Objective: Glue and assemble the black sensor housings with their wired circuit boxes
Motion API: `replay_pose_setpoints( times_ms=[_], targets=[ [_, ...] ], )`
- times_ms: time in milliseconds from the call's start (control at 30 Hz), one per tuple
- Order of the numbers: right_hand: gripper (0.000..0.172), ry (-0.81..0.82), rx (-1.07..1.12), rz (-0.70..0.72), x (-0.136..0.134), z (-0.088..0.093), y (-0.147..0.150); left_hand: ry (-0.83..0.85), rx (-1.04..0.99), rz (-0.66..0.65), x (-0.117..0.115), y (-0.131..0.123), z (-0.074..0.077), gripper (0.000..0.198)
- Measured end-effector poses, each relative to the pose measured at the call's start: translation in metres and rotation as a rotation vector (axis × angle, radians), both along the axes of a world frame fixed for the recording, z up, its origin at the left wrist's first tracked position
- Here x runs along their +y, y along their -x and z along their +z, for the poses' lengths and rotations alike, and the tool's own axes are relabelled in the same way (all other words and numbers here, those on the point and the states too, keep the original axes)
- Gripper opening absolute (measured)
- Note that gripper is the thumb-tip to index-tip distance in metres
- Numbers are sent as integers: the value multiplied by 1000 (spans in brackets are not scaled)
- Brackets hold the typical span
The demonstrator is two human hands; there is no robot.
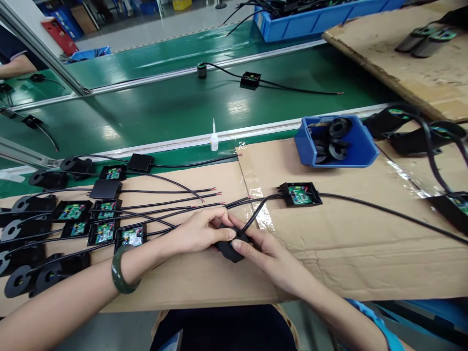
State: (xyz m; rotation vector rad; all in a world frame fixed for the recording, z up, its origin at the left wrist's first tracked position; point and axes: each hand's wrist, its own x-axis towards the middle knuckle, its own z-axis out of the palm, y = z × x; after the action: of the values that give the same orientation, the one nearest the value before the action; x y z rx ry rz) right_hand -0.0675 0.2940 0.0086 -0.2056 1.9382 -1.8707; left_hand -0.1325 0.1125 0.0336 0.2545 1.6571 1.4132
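Note:
Both hands meet over a black round part (231,249) lying on the cardboard sheet (329,243). My left hand (201,229), with a green bangle on the wrist, pinches the part from the left. My right hand (258,246) grips it from the right, thumb on top. A black cable (258,209) runs from the part up to an open black box with a green circuit board (300,194), and a longer cable (383,212) leaves that box to the right.
Several finished boxes with boards and ring parts (73,214) lie in rows at the left. A blue bin (360,146) of black rings stands behind the box. A small glue bottle (214,139) stands at the green conveyor (164,107). Another person's arm (16,66) shows far left.

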Motion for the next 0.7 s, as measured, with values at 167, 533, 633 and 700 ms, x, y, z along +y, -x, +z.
replay_pose_setpoints(
  times_ms=[167,533,633,700],
  targets=[
    [60,15,-34,-13,-1,-1,0,-40,3,7,1,1,2,27],
    [68,129,-161,64,6,-1,-1,-29,28,-2,0,1,2,24],
    [65,124,-166,38,4,0,-2,-41,44,6,1,0,1,23],
    [64,110,-162,21,2,1,0,-28,64,0,0,0,-1,24]
  ],
)
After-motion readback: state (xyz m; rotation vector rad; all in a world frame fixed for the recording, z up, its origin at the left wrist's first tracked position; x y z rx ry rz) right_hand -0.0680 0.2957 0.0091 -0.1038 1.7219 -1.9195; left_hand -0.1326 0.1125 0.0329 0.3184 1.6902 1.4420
